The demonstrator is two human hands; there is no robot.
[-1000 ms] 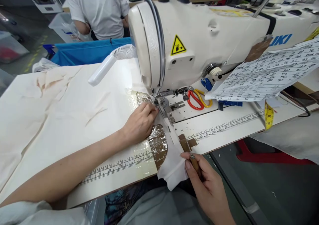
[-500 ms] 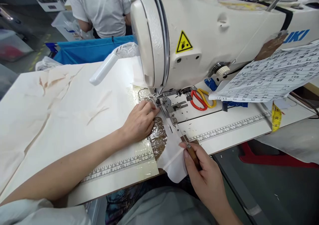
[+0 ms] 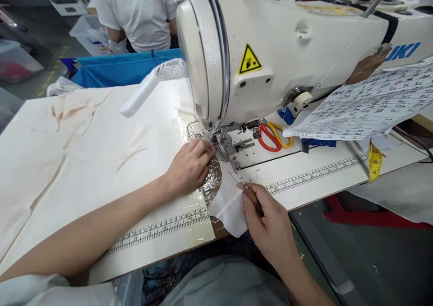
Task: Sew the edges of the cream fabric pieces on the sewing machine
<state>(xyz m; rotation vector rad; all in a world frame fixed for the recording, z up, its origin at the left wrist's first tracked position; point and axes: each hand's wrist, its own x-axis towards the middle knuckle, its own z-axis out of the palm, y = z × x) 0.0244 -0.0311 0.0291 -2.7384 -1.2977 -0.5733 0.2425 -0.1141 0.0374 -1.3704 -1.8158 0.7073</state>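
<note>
My left hand [image 3: 189,167] is by the needle area of the sewing machine [image 3: 284,48], its fingers curled and pressed together on the edge of a white fabric piece [image 3: 230,206]. My right hand [image 3: 265,211] is closed around the wooden handle of an awl [image 3: 253,197]. The awl's thin metal shaft points up and left, lying over the fabric near the presser foot [image 3: 216,136]. From the machine the fabric runs down toward the table's front edge, its lower end close beside my right thumb. My left fingertips partly hide the fabric edge.
Scissors with red and yellow handles [image 3: 274,136] lie behind the needle plate. A sheet of writing [image 3: 365,103] and a yellow tape measure [image 3: 375,160] are at the right. Shiny tape [image 3: 212,179] covers part of the table. A person in a white shirt [image 3: 135,15] stands beyond.
My right hand has moved up and left with the awl, closer to the presser foot. The fabric's lower end has shifted the same way. My left hand stays almost where it was.
</note>
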